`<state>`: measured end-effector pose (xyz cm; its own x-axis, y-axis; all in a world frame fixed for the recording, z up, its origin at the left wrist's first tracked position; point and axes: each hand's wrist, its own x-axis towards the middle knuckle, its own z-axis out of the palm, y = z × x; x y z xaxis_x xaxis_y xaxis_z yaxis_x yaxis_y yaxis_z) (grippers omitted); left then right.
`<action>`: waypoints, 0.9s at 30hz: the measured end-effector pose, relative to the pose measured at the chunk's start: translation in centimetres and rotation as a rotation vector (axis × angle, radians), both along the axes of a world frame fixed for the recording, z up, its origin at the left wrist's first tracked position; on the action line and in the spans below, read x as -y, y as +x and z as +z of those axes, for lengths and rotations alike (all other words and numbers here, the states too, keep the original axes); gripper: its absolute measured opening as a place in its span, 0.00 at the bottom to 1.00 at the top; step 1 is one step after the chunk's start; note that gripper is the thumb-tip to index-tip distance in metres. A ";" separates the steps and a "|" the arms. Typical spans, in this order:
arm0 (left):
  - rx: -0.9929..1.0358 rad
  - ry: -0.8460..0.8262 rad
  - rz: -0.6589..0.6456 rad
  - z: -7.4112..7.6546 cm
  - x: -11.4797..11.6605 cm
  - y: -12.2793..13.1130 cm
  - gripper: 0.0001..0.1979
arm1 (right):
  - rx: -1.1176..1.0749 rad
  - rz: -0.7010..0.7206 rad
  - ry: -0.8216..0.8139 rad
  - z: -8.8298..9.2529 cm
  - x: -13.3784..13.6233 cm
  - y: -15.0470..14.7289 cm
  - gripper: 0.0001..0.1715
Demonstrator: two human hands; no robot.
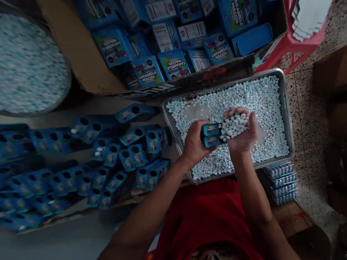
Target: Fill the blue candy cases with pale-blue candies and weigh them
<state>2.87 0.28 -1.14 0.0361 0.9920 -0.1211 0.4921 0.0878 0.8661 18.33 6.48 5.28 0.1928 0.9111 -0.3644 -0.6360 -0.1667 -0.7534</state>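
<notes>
Two small blue candy boxes (pixel 211 135) are gripped side by side in my left hand (pixel 195 142), over the left part of a metal tray (pixel 289 128). Cupped beside them, my right hand (pixel 243 138) carries a heap of pale blue and white candies (pixel 234 125). The heap meets the right ends of the boxes; whether candies are passing into them I cannot tell. Beneath both hands, the tray holds a layer of loose candies (pixel 255 92), with bare metal showing in patches.
Many small blue boxes (pixel 131 156) with round holes stand in rows at left. Behind is a cardboard carton (pixel 99 73) of larger blue boxes (pixel 148 71). A tub of candies (pixel 24 64) sits far left. Right are a red stool (pixel 311 37), blister packs (pixel 282 182) and brown cartons (pixel 345 68).
</notes>
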 end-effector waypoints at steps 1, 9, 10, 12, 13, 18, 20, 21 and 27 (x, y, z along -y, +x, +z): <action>0.020 0.003 -0.008 -0.2 -0.2 0.0 0.41 | 0.001 0.000 0.007 0.0 -0.2 0.0 0.27; 0.082 0.009 0.045 -1.2 -0.9 0.2 0.43 | 0.150 0.115 0.107 -0.2 -0.6 0.1 0.31; 0.087 0.009 0.066 -1.3 -0.9 0.3 0.44 | 0.167 0.129 0.129 -0.2 -0.4 0.1 0.31; 0.095 0.001 0.104 -1.3 -1.0 0.5 0.45 | 0.193 0.149 0.190 -0.3 0.0 0.1 0.30; 0.106 -0.009 0.114 -1.2 -1.1 0.6 0.45 | 0.209 0.156 0.217 -0.3 0.2 0.1 0.29; 0.157 -0.039 0.193 -0.5 -1.0 1.2 0.43 | 0.317 0.157 0.283 -0.7 1.4 -0.4 0.27; 0.153 -0.068 0.185 -0.1 -0.8 1.2 0.42 | 0.366 0.166 0.293 -0.9 2.1 -1.0 0.28; 0.160 -0.087 0.179 0.1 -0.7 1.1 0.41 | 0.384 0.175 0.301 -0.9 2.4 -1.1 0.27; 0.331 -0.251 0.007 -0.7 -2.8 -2.0 0.44 | 0.903 0.399 0.322 -3.2 2.6 6.0 0.30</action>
<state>0.84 3.09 -1.80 0.1071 0.9336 -0.3421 0.1896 0.3186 0.9287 24.29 3.84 2.13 -0.0638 0.9972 0.0383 0.2448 0.0529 -0.9681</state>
